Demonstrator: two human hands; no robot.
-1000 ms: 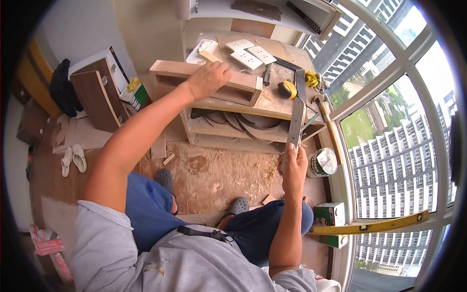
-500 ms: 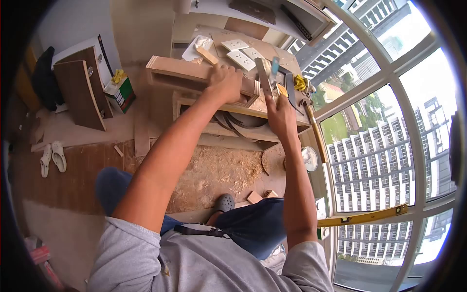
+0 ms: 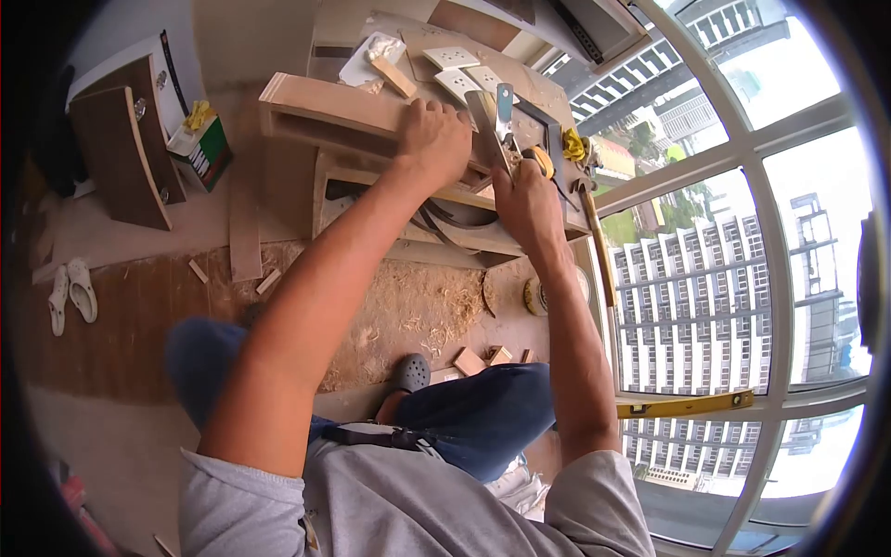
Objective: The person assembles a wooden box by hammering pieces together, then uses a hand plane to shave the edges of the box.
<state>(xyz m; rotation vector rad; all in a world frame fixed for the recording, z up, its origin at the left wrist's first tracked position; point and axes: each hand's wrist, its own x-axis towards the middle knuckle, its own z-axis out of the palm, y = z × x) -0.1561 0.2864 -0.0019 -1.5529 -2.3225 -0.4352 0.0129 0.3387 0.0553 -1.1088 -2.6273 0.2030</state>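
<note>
A long wooden box-like frame (image 3: 339, 110) lies across the top of a low wooden cabinet (image 3: 320, 195). My left hand (image 3: 434, 141) is wrapped over the frame's right part, fingers bent over its far edge. My right hand (image 3: 531, 200) grips a hand plane (image 3: 488, 125) with a metal blade standing up from it. The plane is at the frame's right end; whether its sole touches the wood is hidden. Behind the hands lie white socket plates (image 3: 452, 58), a small wood block (image 3: 394, 78) and a white tray (image 3: 357, 70).
Beside the plane are a yellow tape measure (image 3: 538, 162) and a hammer (image 3: 597, 232). Wood shavings (image 3: 418, 302) and offcuts (image 3: 470, 361) cover the floor. Cabinet doors (image 3: 121, 153) and a green-white tin (image 3: 201, 153) stand left. A yellow level (image 3: 691, 406) lies by the window at right.
My right hand has moved slightly left and nearer to me, and the plane has shifted left towards my left hand. My left hand still holds the frame. The whole view has turned a little.
</note>
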